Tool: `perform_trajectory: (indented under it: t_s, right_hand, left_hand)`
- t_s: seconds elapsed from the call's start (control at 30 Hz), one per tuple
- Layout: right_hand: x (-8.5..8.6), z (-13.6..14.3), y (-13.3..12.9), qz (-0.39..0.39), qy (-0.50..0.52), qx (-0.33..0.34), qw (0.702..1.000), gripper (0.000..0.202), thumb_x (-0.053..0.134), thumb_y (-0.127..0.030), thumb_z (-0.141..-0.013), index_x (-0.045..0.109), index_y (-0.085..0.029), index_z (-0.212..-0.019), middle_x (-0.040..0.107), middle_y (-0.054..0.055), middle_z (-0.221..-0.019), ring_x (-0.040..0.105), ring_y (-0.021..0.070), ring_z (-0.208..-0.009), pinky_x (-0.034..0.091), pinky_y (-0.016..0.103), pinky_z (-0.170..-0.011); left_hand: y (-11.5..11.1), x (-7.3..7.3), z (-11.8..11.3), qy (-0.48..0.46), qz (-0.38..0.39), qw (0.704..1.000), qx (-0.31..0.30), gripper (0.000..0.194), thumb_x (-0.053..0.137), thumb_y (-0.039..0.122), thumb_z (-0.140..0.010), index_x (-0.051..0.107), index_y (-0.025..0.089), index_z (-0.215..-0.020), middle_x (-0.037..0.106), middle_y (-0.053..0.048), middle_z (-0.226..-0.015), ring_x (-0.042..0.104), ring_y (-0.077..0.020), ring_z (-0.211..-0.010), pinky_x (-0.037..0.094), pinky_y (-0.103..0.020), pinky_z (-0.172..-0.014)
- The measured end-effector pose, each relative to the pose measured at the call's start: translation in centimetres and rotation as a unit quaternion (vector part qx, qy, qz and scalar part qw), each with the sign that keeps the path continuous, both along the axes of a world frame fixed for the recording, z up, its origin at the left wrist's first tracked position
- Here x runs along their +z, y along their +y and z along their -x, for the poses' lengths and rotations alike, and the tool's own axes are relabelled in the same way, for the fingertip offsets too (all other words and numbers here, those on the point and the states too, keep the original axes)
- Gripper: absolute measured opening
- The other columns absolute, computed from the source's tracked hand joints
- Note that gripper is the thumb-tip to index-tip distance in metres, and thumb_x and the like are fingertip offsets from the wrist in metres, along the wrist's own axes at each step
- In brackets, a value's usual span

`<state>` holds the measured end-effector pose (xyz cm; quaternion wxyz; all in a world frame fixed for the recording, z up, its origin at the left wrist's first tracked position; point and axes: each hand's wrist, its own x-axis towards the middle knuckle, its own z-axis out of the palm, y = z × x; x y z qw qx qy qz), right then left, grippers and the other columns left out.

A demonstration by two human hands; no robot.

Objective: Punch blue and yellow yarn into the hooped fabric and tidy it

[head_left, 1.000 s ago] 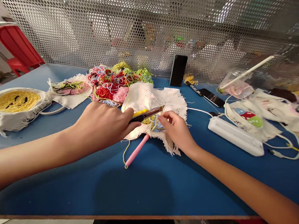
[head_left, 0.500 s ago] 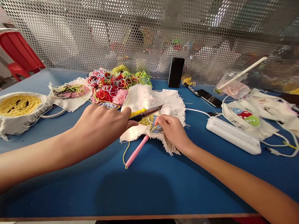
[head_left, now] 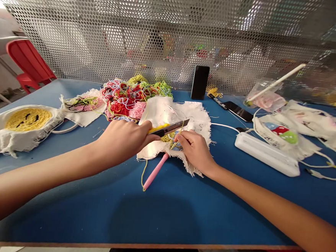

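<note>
My left hand (head_left: 127,136) is closed around a yellow and black utility knife (head_left: 167,129), its blade out and pointing right. The blade lies close above my right hand (head_left: 196,151), across a strand of yellow yarn (head_left: 180,135) pinched between my right thumb and fingers. Under both hands rests a frayed white cloth (head_left: 196,114) with yellow and blue loops, partly hidden by the hands. A pink punch needle (head_left: 155,172) sticks out from the cloth's front edge, yarn trailing from its lower end.
Behind the cloth lies a tangled yarn pile (head_left: 124,98). One phone (head_left: 200,82) stands upright, and another phone (head_left: 238,111) lies flat. A white power strip (head_left: 266,154) with cables sits right. A smiley embroidery (head_left: 29,119) is left. Perforated metal (head_left: 91,32) borders the back.
The knife blade has slid slightly to the right, past the yarn strand. My right hand keeps its pinch. The whole view has shifted a little.
</note>
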<state>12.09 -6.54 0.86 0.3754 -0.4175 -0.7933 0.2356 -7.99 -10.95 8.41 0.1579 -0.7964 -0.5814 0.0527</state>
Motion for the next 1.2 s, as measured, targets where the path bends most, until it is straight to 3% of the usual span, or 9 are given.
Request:
perform_trajectory:
  t_s: [0.23,0.47,0.6,0.73,1.1,1.2]
  right_hand:
    - [-0.7,-0.7,0.0,0.069,0.043,-0.037,0.996,0.034,0.040,-0.040,-0.088,0.059,-0.016,-0.072,0.036,-0.004,-0.051,0.038,0.0111,-0.051,0.028,0.025,-0.052]
    - [-1.1,-0.5,-0.1,0.063,0.029,-0.027,0.997,0.032,0.040,-0.037,-0.088,0.057,-0.017,-0.070,0.046,-0.001,-0.058,0.044,0.0129,-0.058,0.031,0.025,-0.056]
    - [-1.4,-0.1,-0.2,0.021,-0.006,-0.007,1.000,0.032,0.039,-0.033,-0.089,0.055,-0.018,-0.066,0.051,0.002,-0.064,0.048,0.0158,-0.068,0.033,0.027,-0.063]
    - [-1.4,-0.1,-0.1,0.034,0.000,-0.007,0.999,0.032,0.039,-0.032,-0.089,0.054,-0.018,-0.065,0.051,0.002,-0.064,0.047,0.0149,-0.064,0.033,0.027,-0.061]
    - [-1.2,-0.3,0.1,0.069,0.022,-0.022,0.997,0.033,0.040,-0.035,-0.088,0.051,-0.018,-0.063,0.041,-0.002,-0.054,0.041,0.0120,-0.055,0.030,0.025,-0.054]
    - [-1.5,-0.3,0.2,0.066,0.016,-0.021,0.997,0.033,0.040,-0.035,-0.088,0.049,-0.018,-0.061,0.044,-0.001,-0.056,0.043,0.0129,-0.057,0.031,0.026,-0.056]
  left_hand:
    - [-0.2,-0.1,1.2,-0.042,0.039,0.998,0.010,0.050,0.021,0.053,-0.090,0.056,0.018,-0.096,0.062,-0.005,-0.062,0.060,-0.0202,-0.056,0.024,-0.024,-0.047]
    - [-0.7,-0.5,1.7,-0.042,0.063,0.997,0.013,0.048,0.021,0.052,-0.090,0.054,0.017,-0.092,0.061,-0.004,-0.060,0.058,-0.0193,-0.053,0.020,-0.024,-0.046]
    - [0.3,-1.3,1.1,-0.056,0.060,0.997,0.000,0.049,0.022,0.053,-0.090,0.055,0.017,-0.092,0.062,-0.005,-0.062,0.058,-0.0189,-0.055,0.021,-0.023,-0.047]
    - [1.3,-2.0,1.0,-0.081,0.052,0.995,-0.017,0.048,0.022,0.052,-0.090,0.056,0.018,-0.092,0.059,-0.003,-0.058,0.057,-0.0177,-0.053,0.021,-0.023,-0.046]
    - [0.1,-0.5,2.8,-0.238,0.154,0.959,0.007,0.042,0.029,0.048,-0.087,0.057,0.017,-0.078,0.054,0.001,-0.056,0.045,-0.0096,-0.048,0.029,-0.021,-0.049]
    - [0.8,1.0,4.5,-0.256,0.081,0.959,0.095,0.046,0.027,0.050,-0.086,0.056,0.016,-0.078,0.049,0.001,-0.051,0.042,-0.0093,-0.045,0.029,-0.021,-0.047]
